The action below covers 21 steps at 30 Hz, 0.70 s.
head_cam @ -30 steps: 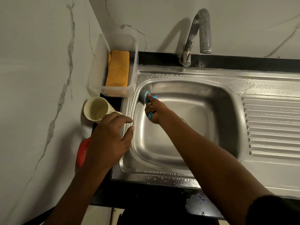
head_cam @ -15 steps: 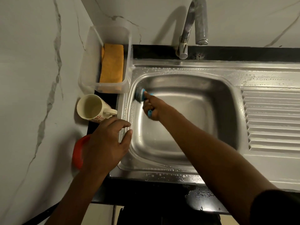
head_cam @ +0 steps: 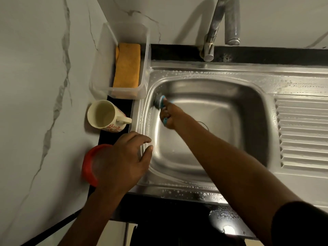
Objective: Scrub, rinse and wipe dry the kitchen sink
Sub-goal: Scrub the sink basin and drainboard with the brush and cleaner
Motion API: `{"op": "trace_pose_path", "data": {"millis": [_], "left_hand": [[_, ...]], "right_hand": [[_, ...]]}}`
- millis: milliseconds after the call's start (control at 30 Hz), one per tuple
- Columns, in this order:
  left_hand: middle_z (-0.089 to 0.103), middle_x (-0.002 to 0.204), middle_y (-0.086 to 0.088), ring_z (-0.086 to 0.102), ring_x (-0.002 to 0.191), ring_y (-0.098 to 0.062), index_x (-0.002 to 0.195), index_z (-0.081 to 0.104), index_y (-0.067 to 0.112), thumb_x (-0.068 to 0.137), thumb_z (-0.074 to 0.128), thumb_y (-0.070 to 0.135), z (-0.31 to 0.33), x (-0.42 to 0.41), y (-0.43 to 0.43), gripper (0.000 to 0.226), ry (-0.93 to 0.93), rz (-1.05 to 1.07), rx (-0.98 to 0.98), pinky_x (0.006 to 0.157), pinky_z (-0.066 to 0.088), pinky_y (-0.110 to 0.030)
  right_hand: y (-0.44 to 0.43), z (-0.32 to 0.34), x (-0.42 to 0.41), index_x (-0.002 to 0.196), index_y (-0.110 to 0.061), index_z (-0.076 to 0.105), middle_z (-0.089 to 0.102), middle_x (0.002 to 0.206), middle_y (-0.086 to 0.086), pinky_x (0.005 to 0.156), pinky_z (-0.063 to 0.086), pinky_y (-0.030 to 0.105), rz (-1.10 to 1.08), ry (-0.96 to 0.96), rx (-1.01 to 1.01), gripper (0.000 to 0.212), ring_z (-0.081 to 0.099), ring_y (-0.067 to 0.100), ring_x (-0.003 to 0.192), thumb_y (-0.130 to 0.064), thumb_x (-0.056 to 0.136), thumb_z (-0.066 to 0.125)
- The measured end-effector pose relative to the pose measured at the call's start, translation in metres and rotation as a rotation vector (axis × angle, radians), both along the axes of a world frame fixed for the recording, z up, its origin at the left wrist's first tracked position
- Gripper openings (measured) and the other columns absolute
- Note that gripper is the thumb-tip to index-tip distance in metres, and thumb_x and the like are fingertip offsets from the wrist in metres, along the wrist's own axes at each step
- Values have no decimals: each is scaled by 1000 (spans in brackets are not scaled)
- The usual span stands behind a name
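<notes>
Head view: your right grip (head_cam: 170, 115) reaches down into the sink (head_cam: 221, 107) and is closed round the blue handle of a scrubber (head_cam: 159, 102). The dark head of the scrubber presses against the bowl's left wall, near the far-left corner. The picture is blurred around that head. Your right forearm crosses the bowl from the near right.

Your left grip (head_cam: 122, 160) holds nothing, and its fingers are loosely bent. It lies over the sink's left rim with its fingertips at the edge of the bowl. Whether they touch the steel, you cannot tell.

Beads of water sit on the sink's far and near rims. The ribbed drainboard (head_cam: 301, 132) lies to the right of the bowl. The tap (head_cam: 213, 32) stands behind the bowl with its spout over the far rim.

On the black worktop (head_cam: 159, 206) left of the sink stands a clear tub (head_cam: 144, 68) with an orange cloth (head_cam: 126, 65) inside. Just nearer you stands a cream mug (head_cam: 104, 115), its handle pointing toward the sink. A red-rimmed thing (head_cam: 88, 164) is partly hidden under your left grip.
</notes>
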State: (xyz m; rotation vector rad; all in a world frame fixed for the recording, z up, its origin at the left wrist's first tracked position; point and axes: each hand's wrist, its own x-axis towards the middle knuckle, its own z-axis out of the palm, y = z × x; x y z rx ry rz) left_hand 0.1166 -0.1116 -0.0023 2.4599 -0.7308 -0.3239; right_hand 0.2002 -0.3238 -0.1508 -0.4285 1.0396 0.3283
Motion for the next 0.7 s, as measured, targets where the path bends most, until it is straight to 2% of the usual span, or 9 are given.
{"op": "trace_pose_path", "data": {"millis": [67,167,300,367,433,500,567,700], "left_hand": [[66,108,14,61,95,-7,108,74,25,95,75,27,0,0,4,13,0,-6,-5,82,53,-27],[68,105,11,64,94,-9,105,75,22,93,77,21,2,-1,10,12,-4,21,-16,83,54,-29],[68,102,10,64,90,-9,103,75,20,92,77,21,1,-3,11,12,-16,12,8,80,49,-19],[67,102,12,62,89,-6,103,75,21,92,77,21,0,-4,9,11,-6,7,16,80,43,-9],[67,102,12,61,89,-5,104,75,22,92,77,21,-2,-4,8,12,-6,0,17,80,41,-7],[67,104,11,62,90,-7,105,75,21,93,76,21,-1,-5,9,12,0,-1,4,81,44,-13],[68,104,10,63,91,-8,107,75,19,93,76,21,-1,-5,12,14,2,6,-10,80,50,-21],[68,101,9,64,88,-8,106,76,17,94,77,20,-1,-9,17,12,-10,20,-15,77,55,-30]], "right_hand": [[8,-3,1,74,-16,45,36,37,-6,26,21,15,-43,20,-45,42,29,3,24,-40,103,63],[41,-19,-47,83,-15,49,41,38,-3,28,25,13,55,118,-22,34,34,5,23,-37,100,67],[56,-27,-101,77,-12,49,39,43,-5,27,26,16,243,180,90,40,31,4,26,-40,101,65],[44,-31,-83,76,-14,47,38,39,-5,25,25,16,232,117,76,39,30,3,24,-37,103,62],[25,-29,-41,74,-16,44,36,35,-5,24,23,16,106,85,14,40,29,3,22,-35,104,61],[6,-22,-4,68,-18,42,35,36,-6,26,19,16,9,68,-35,46,27,3,22,-39,103,62],[1,-17,6,65,-19,40,34,37,-7,28,17,15,-1,78,-80,50,27,4,23,-44,102,62],[33,-28,-41,82,-16,50,43,43,-2,32,28,14,120,139,-118,34,35,7,25,-38,98,70]]}}
